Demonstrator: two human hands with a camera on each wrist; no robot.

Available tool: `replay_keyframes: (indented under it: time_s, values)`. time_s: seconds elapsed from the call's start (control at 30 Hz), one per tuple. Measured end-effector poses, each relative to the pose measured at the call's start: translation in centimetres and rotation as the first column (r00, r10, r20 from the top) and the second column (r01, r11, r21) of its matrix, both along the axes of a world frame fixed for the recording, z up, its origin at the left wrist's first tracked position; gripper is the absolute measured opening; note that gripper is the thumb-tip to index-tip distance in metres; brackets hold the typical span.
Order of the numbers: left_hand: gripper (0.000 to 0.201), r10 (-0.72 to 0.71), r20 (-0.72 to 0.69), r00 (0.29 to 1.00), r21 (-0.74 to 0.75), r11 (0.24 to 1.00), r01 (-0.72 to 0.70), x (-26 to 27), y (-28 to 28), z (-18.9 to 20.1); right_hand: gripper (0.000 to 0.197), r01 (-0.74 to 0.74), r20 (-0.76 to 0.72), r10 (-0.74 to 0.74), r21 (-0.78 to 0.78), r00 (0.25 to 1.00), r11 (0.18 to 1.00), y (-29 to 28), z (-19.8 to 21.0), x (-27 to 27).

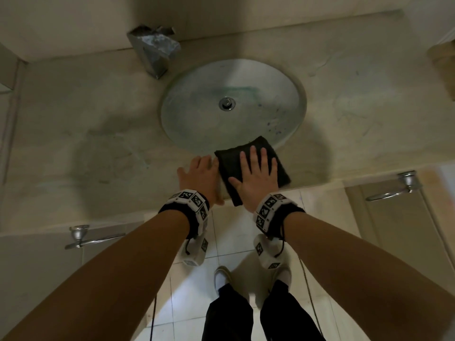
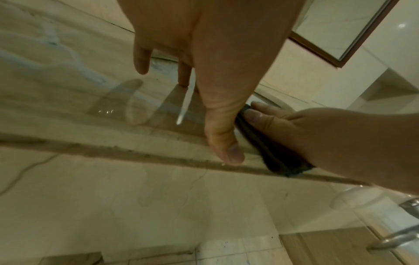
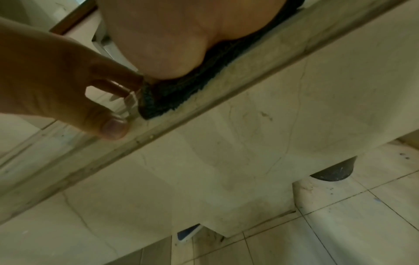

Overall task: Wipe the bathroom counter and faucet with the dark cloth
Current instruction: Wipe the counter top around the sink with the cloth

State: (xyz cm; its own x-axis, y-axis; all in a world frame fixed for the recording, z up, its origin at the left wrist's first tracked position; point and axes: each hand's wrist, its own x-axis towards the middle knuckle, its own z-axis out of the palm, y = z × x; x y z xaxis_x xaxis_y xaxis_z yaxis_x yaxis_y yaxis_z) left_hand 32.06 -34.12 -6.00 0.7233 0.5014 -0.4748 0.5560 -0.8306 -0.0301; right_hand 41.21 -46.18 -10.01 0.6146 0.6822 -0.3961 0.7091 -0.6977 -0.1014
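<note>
On the beige marble tabletop [image 1: 98, 134], the folded dark cloth [image 1: 248, 158] lies at the front edge just before the round glass basin [image 1: 197, 114], the right hand [image 1: 256, 178] pressing it with fingers [image 1: 253, 156] flat and spread, the left hand [image 1: 202, 175] resting relaxed beside it, the angular chrome faucet [image 1: 154, 49] well behind.

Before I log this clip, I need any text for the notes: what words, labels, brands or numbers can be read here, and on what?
None: no words, brands or numbers can be read in any view.
The wrist bands carry only black-and-white square code patterns, no letters.
The faucet, sink, dark cloth, counter and cabinet handles show no label.
</note>
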Motion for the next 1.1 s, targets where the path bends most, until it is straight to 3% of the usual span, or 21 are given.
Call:
replay_keyframes:
  time_s: [0.13,0.3,0.5,0.73,0.87,1.1]
  values:
    - [0.117,0.003,-0.041,0.999,-0.005,1.0,-0.003,0.3,-0.2,0.5,0.078,-0.056,-0.015,0.056,-0.003,0.998,0.998,-2.5,0.1,2.9]
    - [0.116,0.014,-0.038,0.999,-0.043,0.999,-0.015,0.2,-0.2,0.5,0.079,0.142,0.048,-0.139,-0.05,0.989,0.989,-7.3,0.2,8.3]
    - [0.115,0.01,-0.007,1.0,-0.049,0.999,-0.01,0.0,0.1,0.0,0.076,0.261,0.084,-0.256,-0.055,0.963,0.964,-6.5,0.3,7.4]
    - [0.115,0.01,-0.022,1.0,-0.018,1.0,-0.011,0.1,0.0,0.0,0.076,-0.009,0.018,0.009,0.002,1.0,1.0,-0.7,-0.1,-1.2]
    - [0.116,0.023,-0.055,0.998,-0.028,0.999,-0.025,0.2,-0.3,0.3,0.077,-0.046,0.005,0.046,0.011,0.999,0.999,-2.4,-0.1,1.3]
    - [0.116,0.013,-0.036,0.999,-0.046,0.999,-0.014,0.1,-0.2,0.2,0.076,0.26,0.068,-0.258,-0.031,0.964,0.965,-8.0,0.3,9.5]
